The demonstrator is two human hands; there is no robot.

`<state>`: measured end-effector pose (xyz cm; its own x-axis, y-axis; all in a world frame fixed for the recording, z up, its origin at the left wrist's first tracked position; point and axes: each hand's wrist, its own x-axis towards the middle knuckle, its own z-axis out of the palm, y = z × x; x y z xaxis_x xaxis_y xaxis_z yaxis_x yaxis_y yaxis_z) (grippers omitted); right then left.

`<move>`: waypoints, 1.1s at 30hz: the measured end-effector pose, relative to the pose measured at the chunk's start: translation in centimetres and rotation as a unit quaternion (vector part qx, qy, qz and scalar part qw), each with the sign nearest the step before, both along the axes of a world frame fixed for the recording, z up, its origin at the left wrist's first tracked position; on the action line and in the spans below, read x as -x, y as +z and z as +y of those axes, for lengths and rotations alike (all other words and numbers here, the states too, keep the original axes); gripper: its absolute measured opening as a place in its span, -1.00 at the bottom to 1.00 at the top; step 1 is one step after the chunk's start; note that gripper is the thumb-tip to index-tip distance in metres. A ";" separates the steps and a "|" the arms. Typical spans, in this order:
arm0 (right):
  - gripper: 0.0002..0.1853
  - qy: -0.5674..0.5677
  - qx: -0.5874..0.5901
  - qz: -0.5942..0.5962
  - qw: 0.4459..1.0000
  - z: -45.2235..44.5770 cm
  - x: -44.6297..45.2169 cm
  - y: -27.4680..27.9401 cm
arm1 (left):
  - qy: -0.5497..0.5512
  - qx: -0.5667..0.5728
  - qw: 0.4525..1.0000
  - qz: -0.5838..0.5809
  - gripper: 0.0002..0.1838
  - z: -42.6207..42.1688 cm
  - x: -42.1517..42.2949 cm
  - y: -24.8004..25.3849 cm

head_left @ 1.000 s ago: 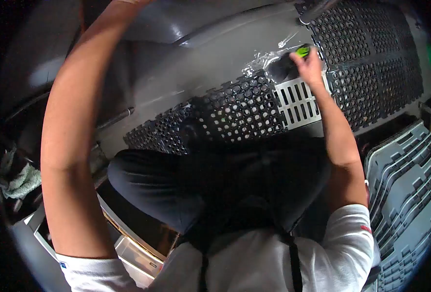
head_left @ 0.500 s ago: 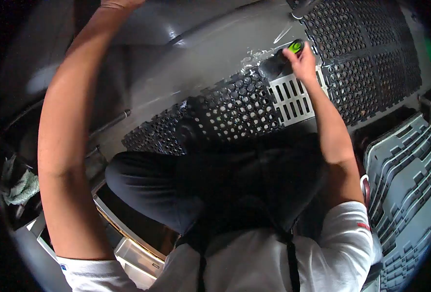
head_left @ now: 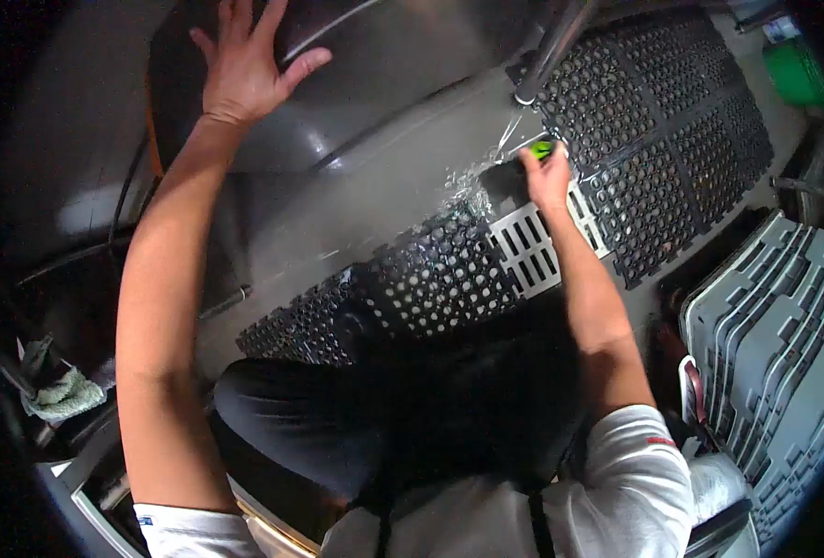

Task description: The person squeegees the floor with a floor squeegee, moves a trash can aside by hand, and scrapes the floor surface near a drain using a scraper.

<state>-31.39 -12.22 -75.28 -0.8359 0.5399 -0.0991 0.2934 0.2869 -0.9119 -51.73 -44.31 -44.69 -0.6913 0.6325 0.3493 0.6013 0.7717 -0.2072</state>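
My right hand (head_left: pixel 548 177) is closed around a green-and-black handle (head_left: pixel 542 150), low over the wet floor. Beside it lies a dark patch (head_left: pixel 505 183); I cannot tell whether this is the tool's head or an opening in the floor. Just below is a white slotted drain grate (head_left: pixel 533 253), partly covered by my wrist and forearm. My left hand (head_left: pixel 242 79) has its fingers spread, palm against a dark smooth panel (head_left: pixel 375 74) at the upper left, and holds nothing. Shiny water or suds (head_left: pixel 463 197) spread over the grey floor left of the tool.
Black perforated rubber mats (head_left: pixel 654 139) lie right of the grate, with another mat (head_left: pixel 440 279) to its left. A metal leg (head_left: pixel 551 56) stands beyond my right hand. Stacked grey crate-like panels (head_left: pixel 775 325) are at right, a green container (head_left: pixel 796 73) farther back, and a cloth (head_left: pixel 66 395) at far left.
The view has shifted, bringing my whole left hand into sight, spread on the panel. My right hand still grips the green-and-black handle near the grate and appears slightly lower and left in the picture.
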 end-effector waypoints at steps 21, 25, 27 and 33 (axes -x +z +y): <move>-0.65 -0.105 0.087 0.017 0.991 -7.0 -5.3 2.4 | -0.088 -0.015 0.995 0.041 0.15 -0.5 -1.2 0.7; -0.65 -0.135 0.020 -0.018 0.990 -7.1 -5.8 3.3 | -0.156 -0.124 0.975 -0.100 0.12 2.2 -12.4 0.4; -0.63 -0.182 0.028 0.080 0.980 -5.7 -5.5 0.3 | -0.137 -0.014 0.948 -0.286 -0.04 2.6 -17.2 -2.0; -0.63 -0.173 0.027 0.092 0.980 -7.3 -5.7 1.7 | -0.077 0.388 0.730 -0.557 -0.33 -0.7 -23.0 -12.9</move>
